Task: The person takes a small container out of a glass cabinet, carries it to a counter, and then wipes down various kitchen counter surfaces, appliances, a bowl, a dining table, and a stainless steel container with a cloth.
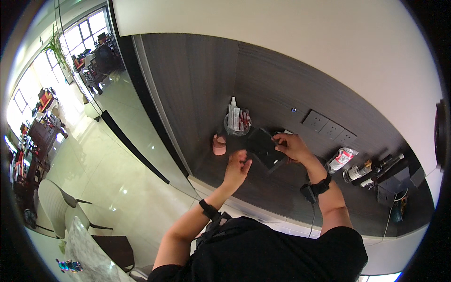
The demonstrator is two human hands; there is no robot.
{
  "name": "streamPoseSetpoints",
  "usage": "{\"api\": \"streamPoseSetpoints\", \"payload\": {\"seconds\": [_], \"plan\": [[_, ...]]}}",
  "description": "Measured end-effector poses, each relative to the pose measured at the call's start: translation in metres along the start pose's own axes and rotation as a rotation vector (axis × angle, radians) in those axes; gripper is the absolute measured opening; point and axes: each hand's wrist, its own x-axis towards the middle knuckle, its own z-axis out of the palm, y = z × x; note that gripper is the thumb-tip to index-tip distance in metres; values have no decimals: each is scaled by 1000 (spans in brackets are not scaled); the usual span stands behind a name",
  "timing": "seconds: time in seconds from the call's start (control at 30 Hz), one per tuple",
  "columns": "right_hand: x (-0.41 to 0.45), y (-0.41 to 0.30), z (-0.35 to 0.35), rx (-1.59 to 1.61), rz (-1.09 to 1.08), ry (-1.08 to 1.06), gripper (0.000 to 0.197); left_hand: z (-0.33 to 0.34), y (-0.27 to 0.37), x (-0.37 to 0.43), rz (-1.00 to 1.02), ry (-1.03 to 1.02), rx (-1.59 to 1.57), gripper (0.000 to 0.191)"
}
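Observation:
My right hand [294, 147] pinches the edge of a dark, box-like container [260, 144] at the back of a dark wood-grain counter. Its sides look partly see-through, and a small white spot shows near its lower end. My left hand [236, 170] hovers left of the container, fingers loosely apart and holding nothing. Behind that hand sits a small pink container [219, 148] with a rounded top. A clear round holder [238, 132] in the corner carries white tubes and several red-and-white packets.
Wall sockets [329, 127] line the back panel. To the right lie a plastic-wrapped package [341, 159], a clear bottle [356, 171], dark bottles [377, 171] and a grey box [393, 185] with a cable. A mirrored door [137, 116] borders the left; a pale chair [58, 206] stands behind.

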Motion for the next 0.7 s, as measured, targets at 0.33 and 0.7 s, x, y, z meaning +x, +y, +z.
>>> {"api": "streamPoseSetpoints", "payload": {"seconds": [0.33, 0.7], "plan": [[7, -20, 28, -314, -213, 46, 36, 3, -34, 10, 281, 51, 381, 88], [-7, -43, 20, -291, -215, 28, 47, -5, -47, 1, 240, 126, 340, 42]]}}
